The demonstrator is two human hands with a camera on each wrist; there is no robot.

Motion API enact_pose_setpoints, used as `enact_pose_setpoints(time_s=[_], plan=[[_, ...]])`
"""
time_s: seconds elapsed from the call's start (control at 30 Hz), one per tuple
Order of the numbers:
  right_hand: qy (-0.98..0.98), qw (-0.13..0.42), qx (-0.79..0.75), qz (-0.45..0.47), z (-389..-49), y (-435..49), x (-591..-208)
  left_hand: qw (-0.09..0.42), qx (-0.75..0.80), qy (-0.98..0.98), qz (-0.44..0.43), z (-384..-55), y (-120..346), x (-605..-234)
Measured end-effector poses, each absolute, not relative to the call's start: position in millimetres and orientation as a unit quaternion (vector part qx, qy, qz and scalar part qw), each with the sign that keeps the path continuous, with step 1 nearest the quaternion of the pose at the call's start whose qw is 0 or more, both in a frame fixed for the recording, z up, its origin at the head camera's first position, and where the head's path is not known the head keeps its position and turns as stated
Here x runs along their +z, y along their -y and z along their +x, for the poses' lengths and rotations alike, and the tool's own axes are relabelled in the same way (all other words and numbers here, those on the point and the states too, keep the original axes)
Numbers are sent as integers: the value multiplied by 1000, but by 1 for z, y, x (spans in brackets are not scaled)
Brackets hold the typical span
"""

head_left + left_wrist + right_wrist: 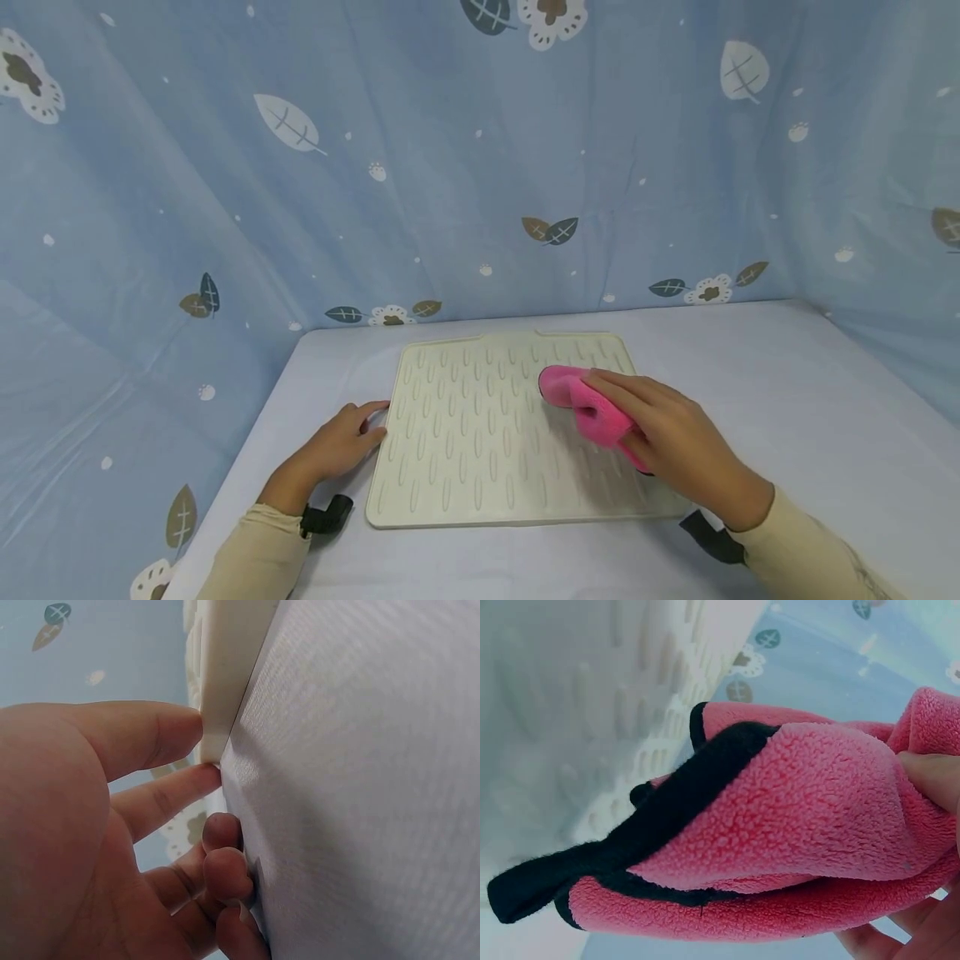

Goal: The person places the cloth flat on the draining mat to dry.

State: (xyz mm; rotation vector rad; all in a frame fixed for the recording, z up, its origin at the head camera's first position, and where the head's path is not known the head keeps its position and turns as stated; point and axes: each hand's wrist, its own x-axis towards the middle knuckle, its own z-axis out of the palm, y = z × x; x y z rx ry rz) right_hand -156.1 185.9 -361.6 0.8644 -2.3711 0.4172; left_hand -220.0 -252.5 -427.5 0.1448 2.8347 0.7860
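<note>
A cream mat (465,433) with rows of raised oval ridges lies flat on the white cloth. At its left edge, my left hand (337,442) touches the side with thumb and index fingertip; in the left wrist view the other fingers of that hand (127,817) curl loosely against the cloth. Above the mat's right half, my right hand (675,433) grips a bunched pink cloth (600,417). Seen from the right wrist, this fluffy cloth (802,810) has black trim and a black loop, and hangs near the ridged surface. Whether it touches the mat I cannot tell.
White fabric (750,375) covers the table around the mat. A blue curtain (450,167) printed with leaves and flowers stands behind and along the sides. Black straps (326,517) sit at both wrists.
</note>
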Motion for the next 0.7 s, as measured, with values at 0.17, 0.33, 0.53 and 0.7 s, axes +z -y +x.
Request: enact_pose_setpoints(time_s=[0.17,0.33,0.53,0.7], plan=[[884,288,161,331,-163,-174,-359,98,262,-959,50,-219,253,-428],[884,284,169,331,-169,-161,-359,96,261,-959,50,-219,253,-427],[877,287,181,340,-177,-145,-362,101,264,-958,51,-218,253,-427],[872,287,184,352,-183,-134,-366,99,263,-958,52,-219,253,-428]])
